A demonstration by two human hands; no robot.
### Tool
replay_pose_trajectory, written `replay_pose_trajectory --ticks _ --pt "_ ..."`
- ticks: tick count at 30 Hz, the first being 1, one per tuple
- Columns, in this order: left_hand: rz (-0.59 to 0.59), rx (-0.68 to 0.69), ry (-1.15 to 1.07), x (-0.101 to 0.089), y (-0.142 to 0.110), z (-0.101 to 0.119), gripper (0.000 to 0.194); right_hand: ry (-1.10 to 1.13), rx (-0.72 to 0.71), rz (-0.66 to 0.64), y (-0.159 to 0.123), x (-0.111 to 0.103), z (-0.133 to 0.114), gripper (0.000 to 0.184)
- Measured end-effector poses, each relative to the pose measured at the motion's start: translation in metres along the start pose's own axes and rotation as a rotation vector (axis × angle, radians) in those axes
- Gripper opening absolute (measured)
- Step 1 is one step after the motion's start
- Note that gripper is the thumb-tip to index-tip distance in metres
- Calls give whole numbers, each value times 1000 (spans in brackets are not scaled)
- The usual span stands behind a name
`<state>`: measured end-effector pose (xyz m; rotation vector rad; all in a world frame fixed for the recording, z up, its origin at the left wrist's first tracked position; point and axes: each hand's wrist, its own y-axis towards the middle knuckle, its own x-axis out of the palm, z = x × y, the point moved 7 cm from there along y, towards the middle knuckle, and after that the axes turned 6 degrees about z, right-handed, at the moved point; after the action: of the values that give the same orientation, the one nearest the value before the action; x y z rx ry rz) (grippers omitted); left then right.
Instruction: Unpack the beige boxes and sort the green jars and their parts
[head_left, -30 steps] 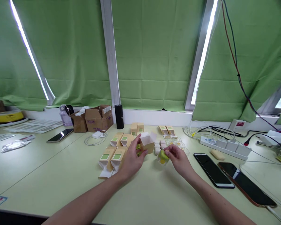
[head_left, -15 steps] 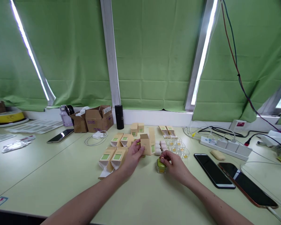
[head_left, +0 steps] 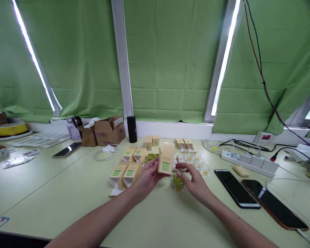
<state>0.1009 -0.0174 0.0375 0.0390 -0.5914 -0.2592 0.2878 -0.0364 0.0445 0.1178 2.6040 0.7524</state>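
Observation:
A small tan carton with a green label (head_left: 166, 162) is held by my left hand (head_left: 150, 174), its fingers wrapped round the lower left side. My right hand (head_left: 195, 182) is open, thumb and fingers apart, just above and beside a small clear jar with a green lid (head_left: 178, 182) on the table. Whether a fingertip touches the lid I cannot tell. Behind the carton are pale pink pieces (head_left: 180, 158), partly hidden. Clear cups with yellow centres (head_left: 197, 162) stand to their right. Green-lidded jars (head_left: 151, 156) show behind my left hand.
Several tan cartons (head_left: 129, 172) lie left of my left hand, and more (head_left: 152, 142) stand further back. Two phones (head_left: 236, 187) and a power strip (head_left: 249, 162) lie at right. A black bottle (head_left: 131, 129) and cardboard box (head_left: 110, 131) stand at the back.
My left hand has turned the carton so its green label faces me, and brought it nearer. My right hand's fingers have come off the green-lidded jar and spread apart.

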Motion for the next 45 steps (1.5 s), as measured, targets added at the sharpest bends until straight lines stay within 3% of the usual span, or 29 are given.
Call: replay_pose_trajectory --ticks 9,15,22,32,38,45 --pt "-72 -19 78 11 -6 -10 42 150 62 2 3 3 -1 54" --pt "-45 -6 141 15 -10 -9 48 326 177 -94 6 9 -1 62" --pt "-152 160 298 18 -11 -4 60 491 278 -37 9 2 -5 66" --pt "-102 266 505 18 -14 -8 64 520 283 -14 9 13 13 58" --pt "-99 262 490 24 -16 -5 61 520 266 -14 9 17 24 54" --pt "-86 257 469 30 -17 1 55 453 221 -100 7 21 17 52"
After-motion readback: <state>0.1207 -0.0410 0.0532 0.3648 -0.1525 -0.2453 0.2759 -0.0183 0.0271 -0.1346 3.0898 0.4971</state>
